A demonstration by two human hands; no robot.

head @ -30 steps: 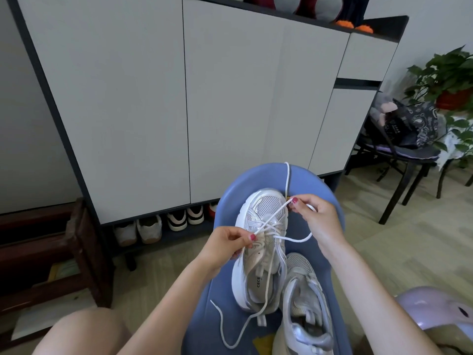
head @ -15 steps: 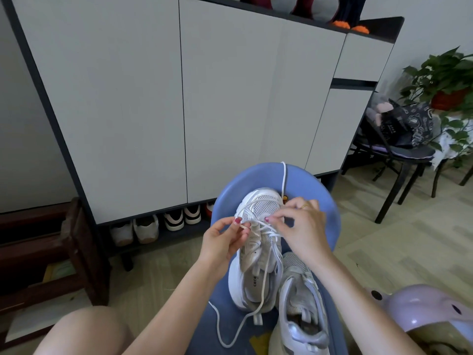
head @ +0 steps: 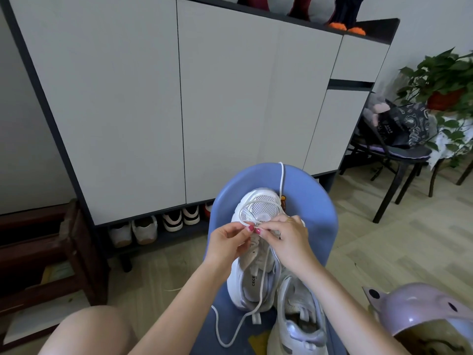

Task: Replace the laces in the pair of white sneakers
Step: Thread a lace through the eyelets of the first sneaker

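Head view: a white sneaker (head: 256, 254) with a mesh toe and chunky smooth sole lies toe-away on a rounded blue plastic stool (head: 317, 221). The second sneaker (head: 299, 321) sits just beside it, nearer the camera, unlaced. The left hand (head: 226, 243) and right hand (head: 286, 239) meet over the front eyelets, each thumb and forefinger seemingly pinching the round white lace (head: 258, 202), though the exact contact is small and hard to resolve. The lace loops over the toe, one end trailing off the stool's front.
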